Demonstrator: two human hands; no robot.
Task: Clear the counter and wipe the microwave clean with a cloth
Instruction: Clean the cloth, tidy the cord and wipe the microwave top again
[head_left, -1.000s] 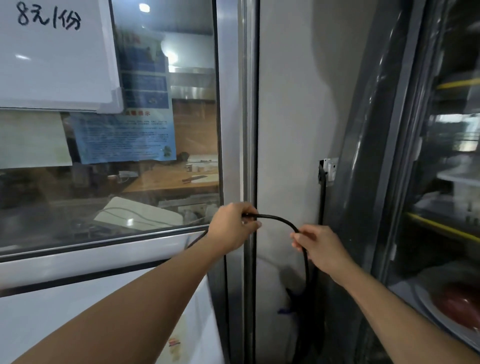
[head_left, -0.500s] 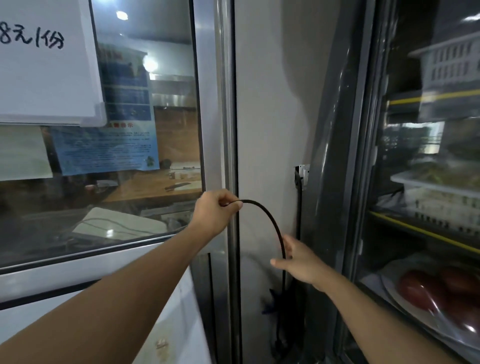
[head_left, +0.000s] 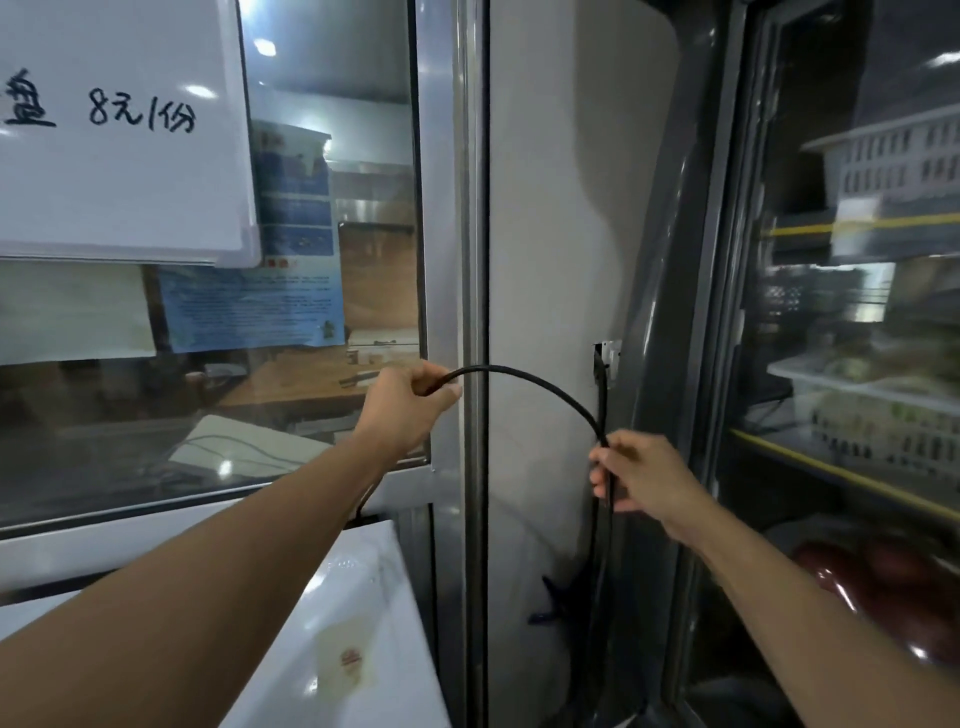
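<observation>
Left hand (head_left: 402, 402) curled round one end of black cable (head_left: 540, 382), gripping it just in front of metal window frame (head_left: 447, 234). Right hand (head_left: 641, 480) pinching same cable lower down, fingers wrapped round it near dark fridge door edge (head_left: 691, 364). Cable arcing up and over between both hands, then dropping straight past right hand toward floor. Narrow strip of pale wall (head_left: 550, 208) between frame and fridge edge, tight room for both hands. Wall socket (head_left: 608, 356) on that strip, just above right hand, second black lead hanging from it. White glossy appliance top (head_left: 358, 613), probably the microwave, at lower left below left forearm, sticker on it, corner close to frame. No cloth in view. Whiteboard (head_left: 124, 156) with handwriting taped on glass upper left; blue poster (head_left: 249, 306) behind glass. Glass fridge door at right, white slotted baskets (head_left: 883, 156) and red wrapped items (head_left: 883, 582) inside. Cable smooth, round, rubbery; frame brushed metal; wall matte. Versus half a second earlier: right hand now closed on cable instead of loosely under it, arc wider and flatter, view shifted so whiteboard shows more.
</observation>
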